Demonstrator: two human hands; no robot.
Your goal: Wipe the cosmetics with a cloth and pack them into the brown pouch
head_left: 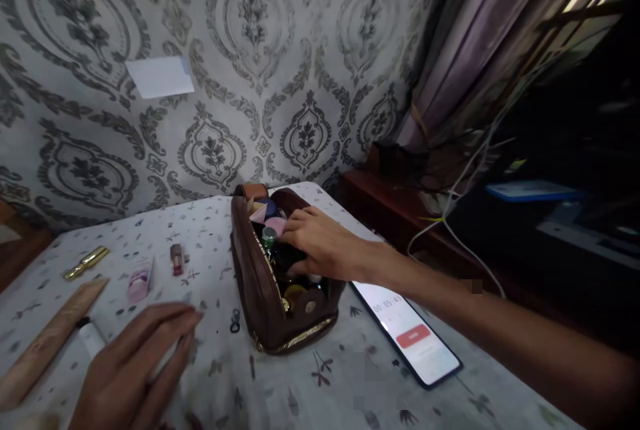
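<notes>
A brown zippered bag (257, 283) stands unzipped on the patterned cloth, packed with small items. My right hand (317, 240) reaches into its opening from the right, thumb and fingers apart over a dark item; the fingertips are partly hidden. Close to those fingers are a green bottle with a grey cap (269, 235) and a round pink item (276, 225). My left hand (135, 363) hovers at the lower left, fingers together and bent toward the thumb; whether anything is pinched there does not show. Beside it lie a white tube with a black cap (91, 335) and a pink-purple tube (140, 283).
Farther left are a gold tube (87, 262), a small lipstick-like container (177, 260) and a long tan packet (50, 337). A phone (407, 333) showing a timer lies right of the bag, below my right forearm. White cables (453, 198) hang at the right. Patterned wall behind.
</notes>
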